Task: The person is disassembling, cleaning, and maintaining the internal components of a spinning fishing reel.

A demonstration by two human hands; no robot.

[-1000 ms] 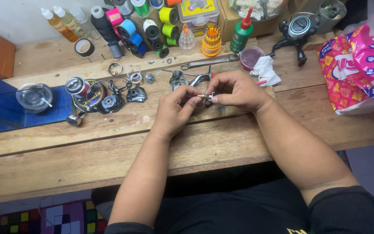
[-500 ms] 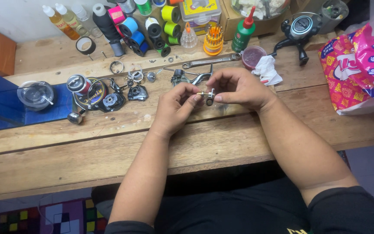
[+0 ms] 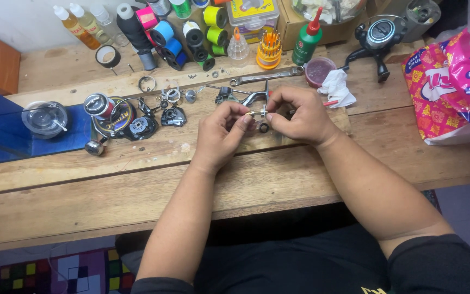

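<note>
We see both hands meeting at upper centre of the frame over the worn wooden plank surface (image 3: 137, 179). The left hand (image 3: 221, 133) and right hand (image 3: 297, 117) each pinch 1 end of a small silver-and-brass metal shaft part (image 3: 257, 114); fingertips of both are clamped on it, holding it just above the surface. A small black ring (image 3: 264, 128) sits just below the part. Left of the hands lie dismantled black and silver fishing-reel parts (image 3: 131, 122). A silver flat wrench (image 3: 265, 76) lies behind the hands. A crumpled white tissue (image 3: 335, 87) lies near the right hand. A pink patterned plastic bag (image 3: 452, 87) fills the right edge.
</note>
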